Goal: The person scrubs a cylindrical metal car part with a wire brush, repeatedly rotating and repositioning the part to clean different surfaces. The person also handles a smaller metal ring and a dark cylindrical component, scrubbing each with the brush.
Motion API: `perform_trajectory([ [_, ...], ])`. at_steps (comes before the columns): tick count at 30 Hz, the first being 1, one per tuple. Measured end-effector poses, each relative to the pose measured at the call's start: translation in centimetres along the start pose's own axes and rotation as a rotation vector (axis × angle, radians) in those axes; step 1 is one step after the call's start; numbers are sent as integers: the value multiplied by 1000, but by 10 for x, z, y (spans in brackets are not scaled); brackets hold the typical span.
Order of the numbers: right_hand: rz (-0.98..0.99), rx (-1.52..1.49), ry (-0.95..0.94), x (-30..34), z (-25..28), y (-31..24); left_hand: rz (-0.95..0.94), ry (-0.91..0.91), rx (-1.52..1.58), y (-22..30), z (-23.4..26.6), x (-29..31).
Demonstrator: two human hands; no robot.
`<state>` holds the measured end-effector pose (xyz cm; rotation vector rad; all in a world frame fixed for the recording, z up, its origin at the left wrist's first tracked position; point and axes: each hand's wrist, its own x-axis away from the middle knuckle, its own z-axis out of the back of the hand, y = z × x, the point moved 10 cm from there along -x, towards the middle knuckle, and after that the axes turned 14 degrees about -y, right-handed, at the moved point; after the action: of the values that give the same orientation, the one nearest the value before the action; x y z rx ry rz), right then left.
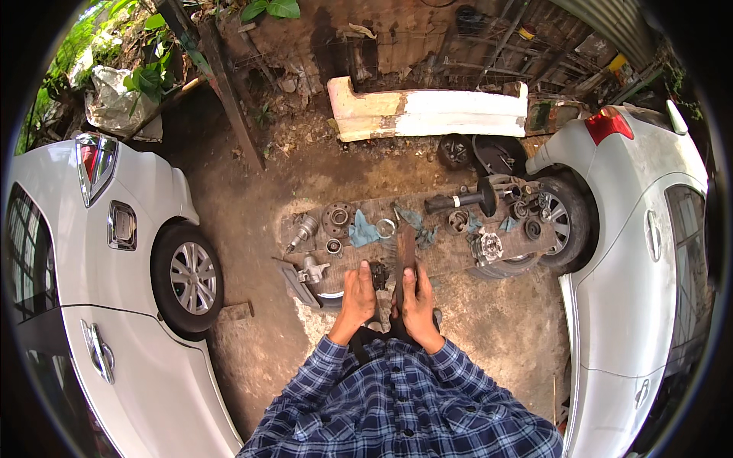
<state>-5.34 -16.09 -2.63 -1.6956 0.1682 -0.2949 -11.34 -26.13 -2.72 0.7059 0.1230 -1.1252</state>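
My left hand (356, 300) is closed at the near edge of a board, its thumb against a small black part (379, 275) whose kind I cannot make out. My right hand (418, 308) grips a long, flat brown bar (406, 263), which points away from me; its lower end is partly hidden by the fingers. Beyond the hands lie blue rags (363, 228), a metal ring (385, 227) and a round wheel hub (336, 219). Left of my left hand is a silvery metal casting (312, 270).
The wooden board (450, 256) bears a black shock absorber (462, 201) and several greasy parts. A white car (126, 290) stands on the left, a silver one (622, 229) on the right. A worn white bumper (458, 112) lies at the back, near a slanting wooden post (233, 99).
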Motion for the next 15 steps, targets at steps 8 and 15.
perform_trajectory([
  [8,-4,-42,32,-14,13,2,39,138,30,-2,3,1],
  [15,30,-220,40,-13,21,8,620,261,1434,-82,-29,4],
])
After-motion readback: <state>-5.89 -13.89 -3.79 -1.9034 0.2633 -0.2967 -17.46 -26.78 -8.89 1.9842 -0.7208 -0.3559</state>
